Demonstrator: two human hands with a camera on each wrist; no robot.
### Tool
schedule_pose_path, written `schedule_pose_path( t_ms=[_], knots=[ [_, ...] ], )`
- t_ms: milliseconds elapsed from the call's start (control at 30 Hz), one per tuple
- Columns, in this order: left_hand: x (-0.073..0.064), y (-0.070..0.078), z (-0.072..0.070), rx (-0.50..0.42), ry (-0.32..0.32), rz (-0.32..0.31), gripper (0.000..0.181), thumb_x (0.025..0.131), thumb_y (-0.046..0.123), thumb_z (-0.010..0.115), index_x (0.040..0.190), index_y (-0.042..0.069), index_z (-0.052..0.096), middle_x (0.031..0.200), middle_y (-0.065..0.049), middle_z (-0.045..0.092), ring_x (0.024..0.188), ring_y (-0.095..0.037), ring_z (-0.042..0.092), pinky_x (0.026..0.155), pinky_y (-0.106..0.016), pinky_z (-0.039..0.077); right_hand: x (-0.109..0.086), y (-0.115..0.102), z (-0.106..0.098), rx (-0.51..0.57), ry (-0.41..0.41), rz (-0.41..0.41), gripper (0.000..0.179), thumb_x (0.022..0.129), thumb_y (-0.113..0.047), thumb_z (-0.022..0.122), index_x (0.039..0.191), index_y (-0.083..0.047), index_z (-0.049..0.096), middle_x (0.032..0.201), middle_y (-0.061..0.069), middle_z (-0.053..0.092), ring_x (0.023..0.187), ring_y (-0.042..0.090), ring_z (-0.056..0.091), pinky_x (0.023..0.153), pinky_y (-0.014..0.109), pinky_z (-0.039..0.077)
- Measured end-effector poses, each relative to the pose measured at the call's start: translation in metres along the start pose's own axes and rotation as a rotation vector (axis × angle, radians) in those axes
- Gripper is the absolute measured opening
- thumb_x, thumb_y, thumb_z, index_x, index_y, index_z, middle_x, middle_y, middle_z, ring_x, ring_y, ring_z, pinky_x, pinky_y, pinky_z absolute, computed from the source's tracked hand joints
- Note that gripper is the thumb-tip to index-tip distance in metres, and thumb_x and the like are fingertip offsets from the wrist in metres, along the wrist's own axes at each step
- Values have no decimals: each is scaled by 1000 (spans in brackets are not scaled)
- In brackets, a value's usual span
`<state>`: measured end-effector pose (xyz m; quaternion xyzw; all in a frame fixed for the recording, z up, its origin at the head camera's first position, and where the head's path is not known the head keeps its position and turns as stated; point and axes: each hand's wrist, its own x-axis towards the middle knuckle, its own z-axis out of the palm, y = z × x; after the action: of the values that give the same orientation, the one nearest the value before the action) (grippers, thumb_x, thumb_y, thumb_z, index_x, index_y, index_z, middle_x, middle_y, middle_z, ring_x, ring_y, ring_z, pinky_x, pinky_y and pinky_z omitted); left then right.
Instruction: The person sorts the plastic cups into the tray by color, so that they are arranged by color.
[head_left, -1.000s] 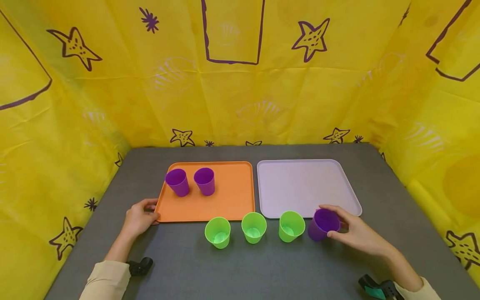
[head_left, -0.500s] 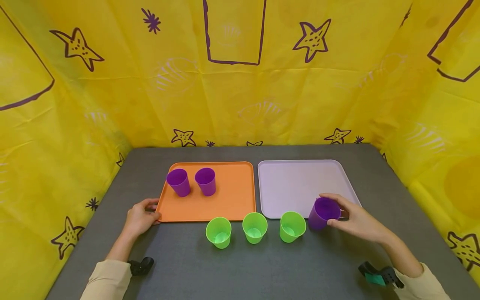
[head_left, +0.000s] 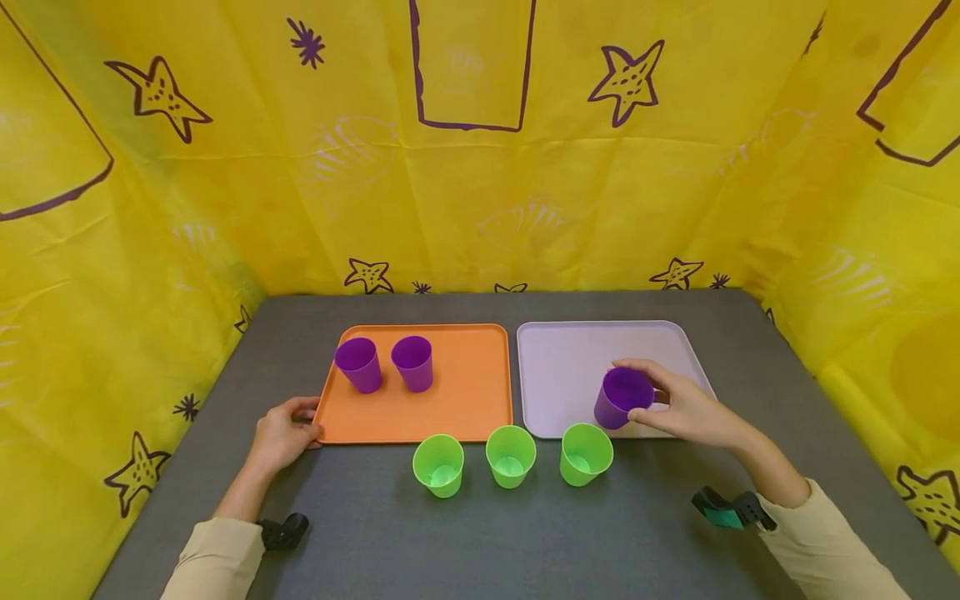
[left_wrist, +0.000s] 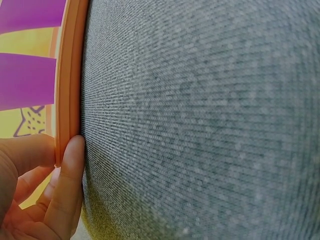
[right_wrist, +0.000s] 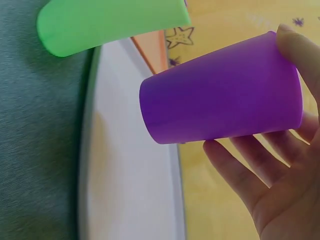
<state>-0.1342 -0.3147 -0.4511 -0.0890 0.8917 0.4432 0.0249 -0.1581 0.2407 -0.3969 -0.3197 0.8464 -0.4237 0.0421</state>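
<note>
In the head view, my right hand grips a purple cup by its rim, upright over the near right part of the lilac tray. The right wrist view shows thumb and fingers on opposite sides of this purple cup, its base just over the tray. My left hand pinches the near left corner of the orange tray, thumb on one side of the rim and a finger on the other. Two more purple cups, one left of the other, stand on the orange tray.
Three green cups stand in a row on the grey table before the trays: a left one, a middle one and a right one. The right one is close to the lilac tray's front edge. Yellow patterned cloth surrounds the table.
My right hand has carried the purple cup from the table beside the right green cup up, away from me and slightly left, over the lilac tray. The left hand stays at the orange tray.
</note>
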Motion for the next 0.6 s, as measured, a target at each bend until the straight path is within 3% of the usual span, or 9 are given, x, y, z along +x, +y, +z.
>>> schedule_pose_path(
  t_ms=[600],
  knots=[
    [1,-1,0,5,5,9,48,77,-4,64,122,-11,50,101,-27,58,70,-18,65,55,-28,57,67,-10,-1,22,-78,55,62,82,-18,70,135,-6,40,119,13,56,101,26,57,85,39,54]
  ],
)
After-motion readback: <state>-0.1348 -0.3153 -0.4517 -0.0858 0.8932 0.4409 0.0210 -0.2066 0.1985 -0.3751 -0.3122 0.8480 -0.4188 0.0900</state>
